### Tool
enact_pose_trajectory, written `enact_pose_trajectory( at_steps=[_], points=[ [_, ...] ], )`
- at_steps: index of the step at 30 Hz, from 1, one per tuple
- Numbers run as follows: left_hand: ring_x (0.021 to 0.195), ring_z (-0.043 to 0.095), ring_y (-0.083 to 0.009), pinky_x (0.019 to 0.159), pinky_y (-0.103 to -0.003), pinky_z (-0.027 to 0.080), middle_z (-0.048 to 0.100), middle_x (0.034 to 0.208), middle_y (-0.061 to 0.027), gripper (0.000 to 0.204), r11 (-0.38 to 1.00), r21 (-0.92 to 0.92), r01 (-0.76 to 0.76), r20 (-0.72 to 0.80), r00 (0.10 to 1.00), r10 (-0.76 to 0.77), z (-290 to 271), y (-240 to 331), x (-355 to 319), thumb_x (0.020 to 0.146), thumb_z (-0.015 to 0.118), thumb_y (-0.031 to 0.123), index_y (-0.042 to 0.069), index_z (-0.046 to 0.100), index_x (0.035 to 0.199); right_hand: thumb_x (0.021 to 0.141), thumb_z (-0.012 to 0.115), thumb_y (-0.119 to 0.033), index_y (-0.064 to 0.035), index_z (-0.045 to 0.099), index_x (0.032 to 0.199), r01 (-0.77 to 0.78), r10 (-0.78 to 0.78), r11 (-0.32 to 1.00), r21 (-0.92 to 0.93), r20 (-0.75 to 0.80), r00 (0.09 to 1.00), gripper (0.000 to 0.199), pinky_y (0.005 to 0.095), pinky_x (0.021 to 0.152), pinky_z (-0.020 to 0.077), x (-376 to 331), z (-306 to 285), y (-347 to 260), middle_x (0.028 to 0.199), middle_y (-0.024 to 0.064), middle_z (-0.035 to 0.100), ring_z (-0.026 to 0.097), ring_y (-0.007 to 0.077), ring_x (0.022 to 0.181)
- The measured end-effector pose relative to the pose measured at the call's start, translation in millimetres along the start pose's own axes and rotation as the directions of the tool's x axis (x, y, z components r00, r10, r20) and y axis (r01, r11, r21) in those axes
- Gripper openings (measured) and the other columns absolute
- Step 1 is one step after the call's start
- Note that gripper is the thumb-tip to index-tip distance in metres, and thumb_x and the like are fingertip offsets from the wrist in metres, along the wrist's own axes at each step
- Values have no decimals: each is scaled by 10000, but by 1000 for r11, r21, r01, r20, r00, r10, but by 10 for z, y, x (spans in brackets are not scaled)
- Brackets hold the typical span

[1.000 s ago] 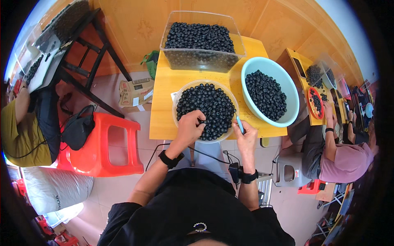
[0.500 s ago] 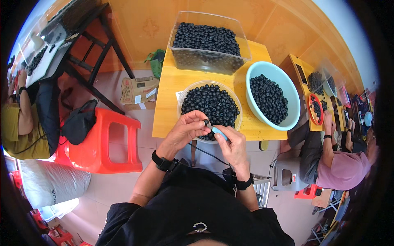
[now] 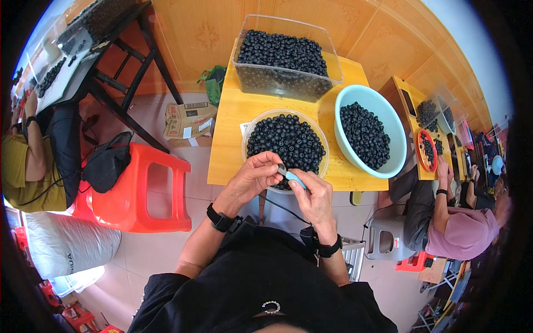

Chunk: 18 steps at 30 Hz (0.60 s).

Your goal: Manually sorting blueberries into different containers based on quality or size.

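We take the round bowl (image 3: 286,141) of dark berries as our landmark; it sits near the front edge of a small yellow wooden surface (image 3: 233,139). Just in front of it, over that edge, our left hand (image 3: 252,177) and right hand (image 3: 313,197) meet. The right-hand fingers (image 3: 300,186) are clenched around a small light-blue tool (image 3: 292,176). The left-hand fingers (image 3: 272,166) pinch something small against the tool's tip, too hidden for us to tell what.

Behind the bowl stands a clear plastic tub (image 3: 286,61) heaped with the same berries; to its right, a pale blue basin (image 3: 369,130) holds more.

The floor is pale tile, the wall behind is wood-panelled. Left of the bowl, on the floor, stand a red plastic stool (image 3: 147,191) and a cardboard box (image 3: 189,119). Far right, another person (image 3: 449,222) sits at a second yellow surface (image 3: 411,111).
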State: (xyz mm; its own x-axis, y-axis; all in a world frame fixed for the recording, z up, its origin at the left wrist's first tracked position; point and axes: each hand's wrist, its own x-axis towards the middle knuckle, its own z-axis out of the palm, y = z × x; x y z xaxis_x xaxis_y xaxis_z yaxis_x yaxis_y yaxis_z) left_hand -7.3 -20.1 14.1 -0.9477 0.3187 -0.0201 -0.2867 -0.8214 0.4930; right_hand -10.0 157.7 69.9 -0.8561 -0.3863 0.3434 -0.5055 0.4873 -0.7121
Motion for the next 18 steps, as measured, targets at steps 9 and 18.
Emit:
enact_pose_trajectory(
  at_steps=[9,18],
  points=[
    [720,626,-117,668,-210,526,631,834,-57,93,1000,7,22,-21,1000,-22,11,19,-15,838,611,48,35,588,928,792,650,-153,-55,655,947,33,-33,999,2,13,999,183,313,466,419,5,6,65,665,91,584,552,216,499],
    [683,602,-106,650,-209,511,626,831,-55,100,999,19,44,27,999,-44,130,111,-102,824,621,39,43,589,918,828,620,-199,-43,658,941,-77,66,994,-82,-126,990,196,352,513,448,85,145,430,693,127,618,595,277,560]
  ],
)
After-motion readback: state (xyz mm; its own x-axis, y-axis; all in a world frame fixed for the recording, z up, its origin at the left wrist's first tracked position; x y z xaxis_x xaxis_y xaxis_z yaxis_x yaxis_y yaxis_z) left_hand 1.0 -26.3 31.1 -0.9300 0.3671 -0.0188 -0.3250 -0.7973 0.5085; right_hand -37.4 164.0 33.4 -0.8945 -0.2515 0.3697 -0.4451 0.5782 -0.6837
